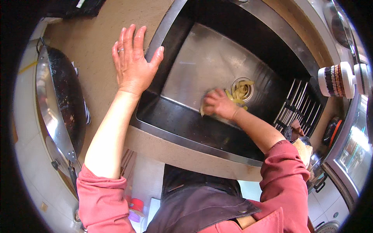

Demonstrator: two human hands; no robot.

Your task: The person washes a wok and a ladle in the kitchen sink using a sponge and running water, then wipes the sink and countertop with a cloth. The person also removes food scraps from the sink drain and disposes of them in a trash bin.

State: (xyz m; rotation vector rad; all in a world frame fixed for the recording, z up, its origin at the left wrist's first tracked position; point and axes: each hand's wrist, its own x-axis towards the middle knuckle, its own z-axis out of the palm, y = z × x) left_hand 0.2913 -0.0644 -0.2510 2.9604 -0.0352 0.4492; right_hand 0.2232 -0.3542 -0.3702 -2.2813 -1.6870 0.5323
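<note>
My left hand (134, 65) lies with its fingers spread on the tan countertop (99, 58), by the left rim of the sink; a ring is on one finger and nothing is in its grasp. Down in the stainless steel sink (201, 64), my right hand (217, 103) is blurred, with its fingers bent over something pale near the front edge of the basin floor. What that pale thing is, and whether the hand grips it, cannot be told. Greenish-yellow vegetable peelings (240, 91) lie just right of this hand, over and beside the sink drain (250, 87).
A dark wok (65, 99) leans on its side at the left. On the right are a metal wire rack (300, 104) in the sink, cloths (295, 128) beside it, and a white lidded jar (336, 80) with a beaded band. The sink's raised rim runs before me.
</note>
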